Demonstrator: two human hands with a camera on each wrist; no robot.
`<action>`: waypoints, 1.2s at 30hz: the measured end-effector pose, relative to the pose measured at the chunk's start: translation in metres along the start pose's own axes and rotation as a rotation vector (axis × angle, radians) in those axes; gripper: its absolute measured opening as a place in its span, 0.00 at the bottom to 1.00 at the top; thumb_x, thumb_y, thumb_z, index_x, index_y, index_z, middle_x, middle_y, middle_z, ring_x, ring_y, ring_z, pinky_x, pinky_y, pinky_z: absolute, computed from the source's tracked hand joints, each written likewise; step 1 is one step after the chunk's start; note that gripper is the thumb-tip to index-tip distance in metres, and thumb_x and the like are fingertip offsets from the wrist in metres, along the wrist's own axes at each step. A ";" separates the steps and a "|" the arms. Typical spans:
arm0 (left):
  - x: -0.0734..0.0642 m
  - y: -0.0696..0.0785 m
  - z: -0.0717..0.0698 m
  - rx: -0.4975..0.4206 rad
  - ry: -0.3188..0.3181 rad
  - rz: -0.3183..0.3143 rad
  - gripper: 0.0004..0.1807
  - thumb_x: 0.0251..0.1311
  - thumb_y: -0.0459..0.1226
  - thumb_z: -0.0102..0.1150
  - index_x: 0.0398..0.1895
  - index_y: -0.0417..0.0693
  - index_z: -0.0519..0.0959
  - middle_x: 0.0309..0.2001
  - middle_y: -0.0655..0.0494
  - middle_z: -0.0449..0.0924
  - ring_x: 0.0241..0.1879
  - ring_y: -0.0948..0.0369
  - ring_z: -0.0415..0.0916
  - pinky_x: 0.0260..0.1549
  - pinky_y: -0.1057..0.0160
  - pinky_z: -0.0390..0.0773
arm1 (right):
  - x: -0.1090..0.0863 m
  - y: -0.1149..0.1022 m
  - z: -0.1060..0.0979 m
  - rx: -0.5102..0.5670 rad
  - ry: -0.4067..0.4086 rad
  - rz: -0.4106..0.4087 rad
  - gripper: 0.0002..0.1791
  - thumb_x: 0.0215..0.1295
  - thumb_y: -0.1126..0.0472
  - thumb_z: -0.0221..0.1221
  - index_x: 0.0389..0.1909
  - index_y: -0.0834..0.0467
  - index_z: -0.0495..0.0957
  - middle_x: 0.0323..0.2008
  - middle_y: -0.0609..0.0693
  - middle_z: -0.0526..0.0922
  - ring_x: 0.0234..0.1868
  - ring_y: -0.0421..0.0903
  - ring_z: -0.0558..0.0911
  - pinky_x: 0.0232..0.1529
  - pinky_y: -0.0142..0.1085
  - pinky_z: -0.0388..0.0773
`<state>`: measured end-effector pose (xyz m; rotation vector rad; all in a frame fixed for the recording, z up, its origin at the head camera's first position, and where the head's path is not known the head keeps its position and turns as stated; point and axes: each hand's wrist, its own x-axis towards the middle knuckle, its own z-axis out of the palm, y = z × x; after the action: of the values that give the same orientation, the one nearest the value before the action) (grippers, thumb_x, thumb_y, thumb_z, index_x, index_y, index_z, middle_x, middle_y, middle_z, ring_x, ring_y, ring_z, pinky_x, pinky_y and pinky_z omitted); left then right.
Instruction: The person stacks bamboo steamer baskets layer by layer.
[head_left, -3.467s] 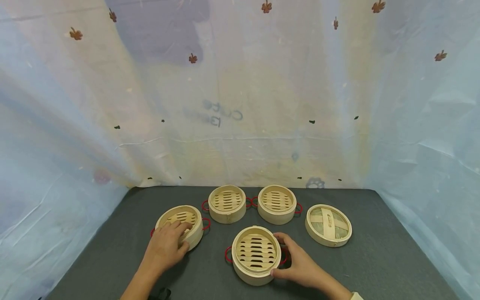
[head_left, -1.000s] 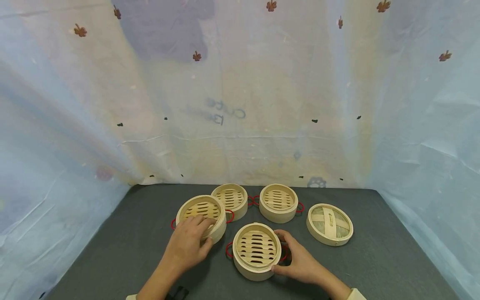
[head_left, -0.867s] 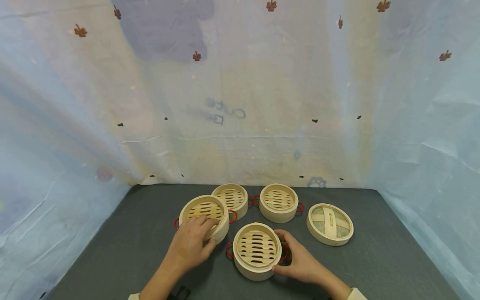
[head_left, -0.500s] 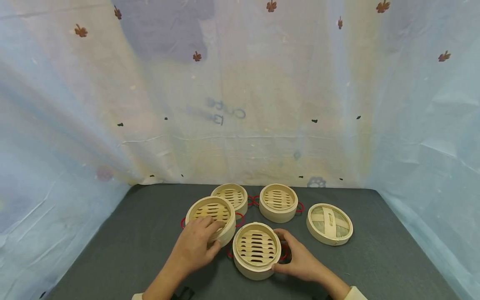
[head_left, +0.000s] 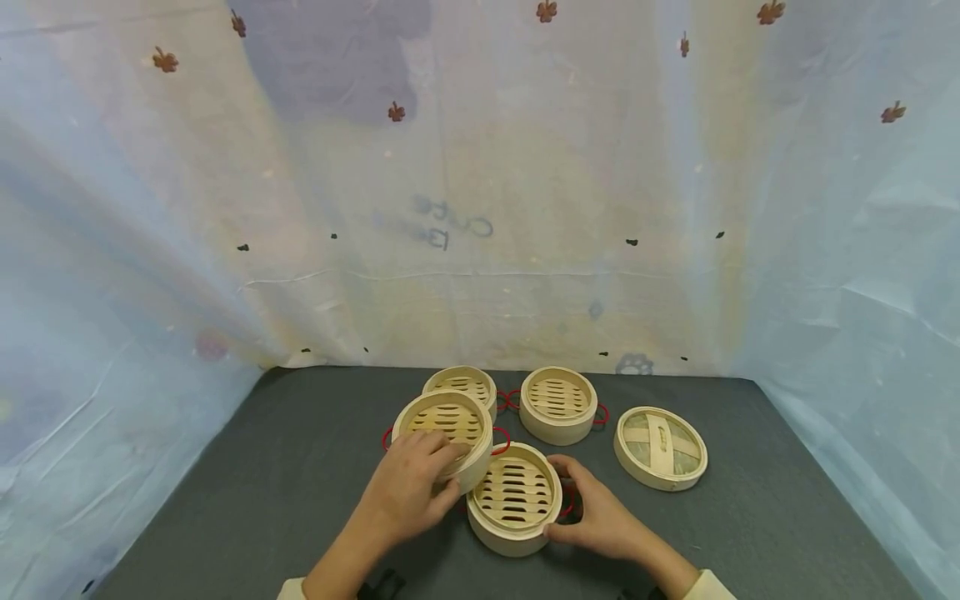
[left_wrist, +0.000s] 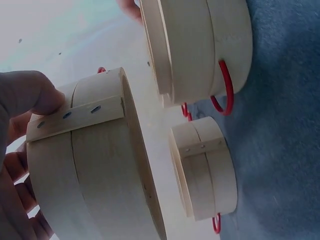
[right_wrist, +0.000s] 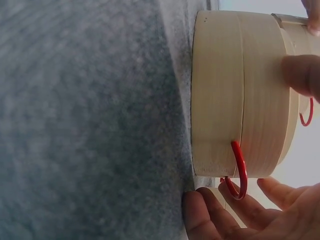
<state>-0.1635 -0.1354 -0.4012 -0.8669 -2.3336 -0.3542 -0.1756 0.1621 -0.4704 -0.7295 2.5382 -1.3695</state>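
Nearest the person, on the dark desk point(head_left: 757, 517), the front basket point(head_left: 515, 502) stands upright, a round piece in pale wood with a slotted floor, a narrow lip rising inside its rim, and red loop handles. The right hand point(head_left: 600, 518) is clamped on its side, thumb on the near part of the wall and fingers farther round. Just beyond and to the left, the left hand point(head_left: 408, 483) grips the raised basket point(head_left: 447, 419), of the same wood and make. Farther off, the lid point(head_left: 660, 448) lies to the right, pale bands crossing its top; the back-left basket point(head_left: 462, 382) and back-right basket point(head_left: 558, 406) stand side by side before a pale patterned sheet point(head_left: 525, 175).

From the head, the raised basket overlaps the front one; the left wrist view shows a gap between the two, and the raised basket clear of the desk. That view also shows a stapled strip point(left_wrist: 80, 120) by the left thumb and the hollow underside. Only the right wrist view shows one red handle point(right_wrist: 242, 172) whole, just beside the right fingers.
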 end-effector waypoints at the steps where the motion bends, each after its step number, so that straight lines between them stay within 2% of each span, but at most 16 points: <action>1: 0.001 0.001 0.000 -0.001 0.004 0.008 0.19 0.41 0.37 0.67 0.42 0.58 0.84 0.32 0.66 0.75 0.33 0.64 0.73 0.37 0.58 0.74 | 0.000 0.000 0.000 0.006 -0.002 0.000 0.47 0.51 0.51 0.71 0.69 0.54 0.57 0.61 0.58 0.70 0.59 0.56 0.76 0.53 0.44 0.76; 6: 0.005 0.006 0.003 -0.008 0.029 0.055 0.19 0.39 0.36 0.67 0.41 0.56 0.84 0.33 0.65 0.76 0.33 0.63 0.73 0.35 0.59 0.74 | 0.000 0.000 0.000 0.028 -0.013 -0.003 0.47 0.52 0.52 0.71 0.69 0.55 0.56 0.62 0.60 0.69 0.59 0.59 0.75 0.48 0.40 0.79; 13: 0.008 0.013 0.010 -0.016 0.029 0.090 0.19 0.40 0.36 0.67 0.42 0.56 0.84 0.32 0.65 0.74 0.31 0.65 0.69 0.32 0.61 0.71 | 0.000 -0.001 -0.001 -0.009 0.007 -0.013 0.47 0.51 0.51 0.71 0.69 0.55 0.57 0.61 0.57 0.71 0.60 0.57 0.75 0.56 0.47 0.75; 19: 0.010 0.018 0.017 -0.032 0.028 0.118 0.19 0.40 0.37 0.67 0.41 0.55 0.83 0.32 0.65 0.73 0.31 0.65 0.69 0.32 0.61 0.71 | 0.001 0.000 -0.003 -0.003 0.003 -0.026 0.47 0.51 0.51 0.71 0.69 0.56 0.58 0.60 0.57 0.73 0.59 0.60 0.76 0.51 0.43 0.78; 26: 0.011 0.025 0.023 -0.036 0.022 0.143 0.19 0.41 0.37 0.67 0.42 0.54 0.82 0.34 0.64 0.74 0.34 0.64 0.71 0.34 0.60 0.73 | 0.001 0.001 -0.005 -0.010 -0.009 -0.038 0.47 0.51 0.50 0.71 0.69 0.55 0.58 0.60 0.58 0.72 0.58 0.59 0.76 0.55 0.45 0.76; 34: 0.013 0.035 0.026 -0.038 -0.005 0.164 0.18 0.42 0.38 0.67 0.42 0.55 0.82 0.33 0.65 0.73 0.32 0.66 0.69 0.33 0.64 0.70 | 0.001 0.003 -0.006 0.055 -0.025 -0.035 0.48 0.51 0.54 0.71 0.70 0.60 0.56 0.60 0.65 0.70 0.58 0.66 0.75 0.35 0.36 0.80; 36: 0.013 0.036 0.027 -0.044 -0.002 0.170 0.18 0.42 0.39 0.67 0.41 0.55 0.82 0.33 0.65 0.73 0.32 0.66 0.68 0.33 0.64 0.69 | 0.001 0.004 -0.006 0.059 -0.024 -0.032 0.49 0.51 0.54 0.71 0.70 0.61 0.55 0.60 0.64 0.70 0.57 0.66 0.75 0.35 0.36 0.80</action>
<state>-0.1595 -0.0896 -0.4128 -1.0793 -2.2412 -0.3338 -0.1803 0.1676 -0.4701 -0.7740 2.4671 -1.4297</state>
